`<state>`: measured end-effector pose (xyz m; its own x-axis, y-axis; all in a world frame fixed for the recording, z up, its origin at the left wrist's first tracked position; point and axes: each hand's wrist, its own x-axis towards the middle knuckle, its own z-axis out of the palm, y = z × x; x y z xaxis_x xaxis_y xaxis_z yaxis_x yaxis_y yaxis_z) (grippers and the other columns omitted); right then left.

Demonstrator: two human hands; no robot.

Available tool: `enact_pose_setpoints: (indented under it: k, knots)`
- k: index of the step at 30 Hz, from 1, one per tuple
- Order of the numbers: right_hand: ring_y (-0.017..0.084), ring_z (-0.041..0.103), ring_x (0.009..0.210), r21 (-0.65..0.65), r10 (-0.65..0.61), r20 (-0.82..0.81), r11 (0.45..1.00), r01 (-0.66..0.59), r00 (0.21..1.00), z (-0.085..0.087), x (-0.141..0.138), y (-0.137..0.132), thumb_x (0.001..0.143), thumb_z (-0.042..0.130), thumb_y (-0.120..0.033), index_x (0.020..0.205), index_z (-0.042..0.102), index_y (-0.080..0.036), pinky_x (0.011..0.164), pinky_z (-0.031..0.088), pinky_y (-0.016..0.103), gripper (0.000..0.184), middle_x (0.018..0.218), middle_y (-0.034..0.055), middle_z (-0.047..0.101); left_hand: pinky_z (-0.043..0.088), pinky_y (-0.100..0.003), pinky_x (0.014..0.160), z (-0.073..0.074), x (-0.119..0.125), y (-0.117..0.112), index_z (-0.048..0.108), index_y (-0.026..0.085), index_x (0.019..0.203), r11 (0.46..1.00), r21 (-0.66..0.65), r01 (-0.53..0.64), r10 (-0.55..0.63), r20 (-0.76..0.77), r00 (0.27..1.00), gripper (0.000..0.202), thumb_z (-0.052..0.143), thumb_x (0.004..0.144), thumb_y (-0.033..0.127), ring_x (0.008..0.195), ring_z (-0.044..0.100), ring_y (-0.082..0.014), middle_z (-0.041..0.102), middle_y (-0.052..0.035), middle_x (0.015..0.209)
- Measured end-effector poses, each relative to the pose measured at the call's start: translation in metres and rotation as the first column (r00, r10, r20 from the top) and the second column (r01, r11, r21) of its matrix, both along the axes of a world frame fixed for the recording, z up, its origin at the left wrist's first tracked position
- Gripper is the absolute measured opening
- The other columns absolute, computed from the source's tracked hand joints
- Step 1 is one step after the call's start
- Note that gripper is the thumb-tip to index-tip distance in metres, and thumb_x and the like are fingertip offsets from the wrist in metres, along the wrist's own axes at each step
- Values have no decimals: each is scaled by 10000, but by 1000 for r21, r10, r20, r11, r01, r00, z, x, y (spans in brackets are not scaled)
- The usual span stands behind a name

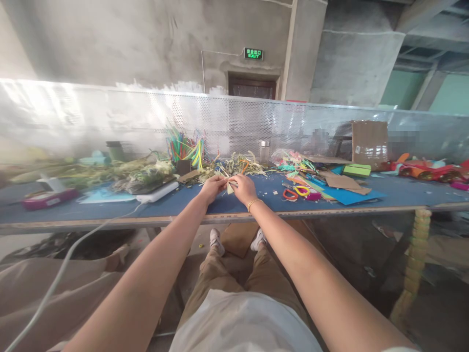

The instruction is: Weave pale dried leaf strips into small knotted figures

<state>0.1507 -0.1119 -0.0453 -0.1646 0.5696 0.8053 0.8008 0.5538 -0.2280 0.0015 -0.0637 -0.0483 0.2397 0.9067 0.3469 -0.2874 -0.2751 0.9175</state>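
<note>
My left hand (213, 188) and my right hand (245, 189) meet over the front part of the blue tabletop, fingers pinched close together. Between them is a small pale yellow-green strip (230, 187), perhaps dried husk or leaf; its exact kind is too small to tell. One pointed end of it hangs below the fingertips, and both hands appear closed on it. Just behind lies a loose heap of dry, pale strips (247, 164).
Scissors with red handles (290, 194) and yellow handles (302, 190) lie right of my hands, near coloured paper (348, 195). A white power strip (158, 192) and a bundle of colourful pipe cleaners (185, 149) are to the left. A perforated metal screen (146, 110) stands behind.
</note>
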Motion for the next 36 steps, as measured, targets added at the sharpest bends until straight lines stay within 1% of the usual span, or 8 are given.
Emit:
enact_pose_setpoints:
  k: [5, 12, 16, 20, 23, 29, 33, 36]
  knots:
    - [173, 601, 891, -1, -9, -29, 1000, 9, 1000, 0, 0, -1, 880, 564, -328, 874, 662, -209, 816, 414, 267, 154, 902, 41, 678, 479, -260, 662, -1, 1, 0, 588, 144, 701, 998, 30, 54, -54, 13, 998, 376, 847, 511, 341, 611, 556, -97, 586, 9, 635]
    - [163, 627, 795, -109, -63, -253, 993, 36, 965, -4, 0, 7, 887, 533, -430, 806, 658, -203, 740, 432, 255, 271, 826, 42, 696, 487, -271, 699, 0, 3, -2, 631, 138, 757, 995, 84, 47, -45, -30, 999, 389, 843, 533, 373, 661, 586, -107, 640, -18, 704]
    - [162, 645, 759, -181, -29, -402, 982, -48, 915, -7, 4, 14, 825, 610, -426, 772, 647, -187, 710, 459, 254, 247, 797, 49, 705, 485, -268, 706, 0, 3, -3, 664, 138, 786, 988, 148, 31, -18, -90, 996, 387, 838, 547, 389, 660, 581, -106, 654, -23, 719]
    - [156, 636, 633, -230, 38, -586, 950, -210, 809, -11, 7, 20, 739, 684, -451, 949, 638, -164, 612, 479, 251, 358, 728, 34, 693, 484, -270, 724, 0, 0, -3, 678, 137, 807, 979, 197, 53, -26, -137, 990, 384, 824, 569, 401, 691, 597, -116, 669, -31, 750]
    - [149, 617, 575, -274, 111, -576, 907, -319, 810, -11, 8, 21, 769, 635, -476, 869, 661, -169, 570, 469, 249, 324, 691, 28, 686, 486, -279, 722, 1, -1, -4, 679, 136, 813, 974, 216, 65, -30, -160, 987, 382, 812, 584, 410, 688, 600, -121, 670, -33, 751]
    - [159, 625, 631, -220, 22, -494, 964, -150, 869, -10, 10, 20, 742, 646, -537, 703, 641, -193, 599, 447, 253, 346, 691, 27, 693, 497, -318, 751, 1, 4, -6, 675, 139, 846, 973, 228, 36, -3, -142, 990, 409, 813, 570, 408, 714, 613, -147, 671, -40, 759]
    - [149, 621, 631, -190, 33, -510, 970, -150, 860, -12, 10, 22, 751, 634, -532, 707, 629, -197, 611, 447, 247, 338, 689, 16, 689, 491, -314, 743, 1, 5, -7, 669, 142, 964, 977, 206, 47, -17, -145, 989, 489, 832, 551, 348, 714, 614, -149, 667, -31, 738]
    - [143, 616, 622, -162, 57, -545, 972, -172, 836, -13, 9, 24, 767, 604, -546, 721, 622, -194, 617, 452, 244, 355, 677, 12, 679, 466, -267, 661, 2, 4, -7, 672, 153, 998, 977, 212, -1, 38, -169, 985, 515, 838, 546, 337, 671, 587, -129, 650, -18, 715]
